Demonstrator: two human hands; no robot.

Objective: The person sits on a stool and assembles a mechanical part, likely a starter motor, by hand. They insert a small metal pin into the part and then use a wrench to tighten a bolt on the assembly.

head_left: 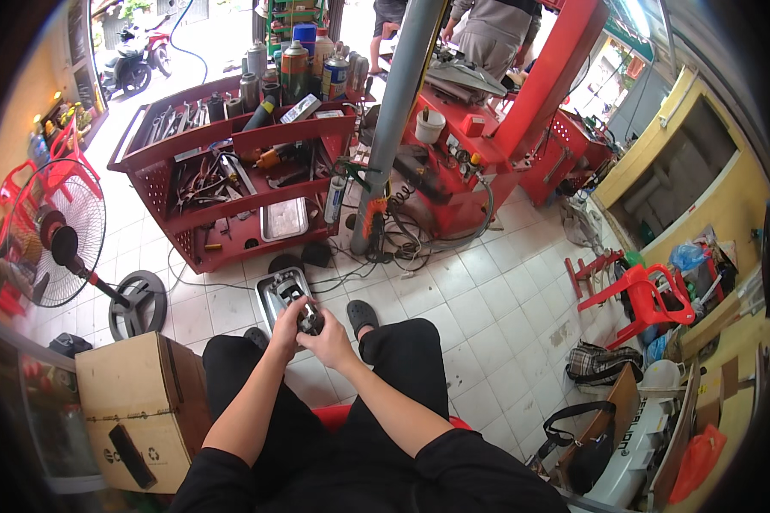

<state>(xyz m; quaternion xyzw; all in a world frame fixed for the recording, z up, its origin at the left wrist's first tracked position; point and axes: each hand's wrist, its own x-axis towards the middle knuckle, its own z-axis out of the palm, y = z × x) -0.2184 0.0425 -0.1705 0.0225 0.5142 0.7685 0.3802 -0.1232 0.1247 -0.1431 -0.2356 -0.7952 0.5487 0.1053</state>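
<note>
From remote post I note dark metal part (310, 322) held over near right edge of metal tray (265, 301), likely so loose bits drop inside. Left hand (287, 325) pinches part on tray side; right hand (330, 344) curls round it just right of tray, apparently steadying. Fingertips underneath hidden; contact there I cannot tell. Metal pieces (290, 287) appear inside tray, presumably for reach. Red tool cart (248, 205) stands beyond tray, tools seemingly sorted by level.
</note>
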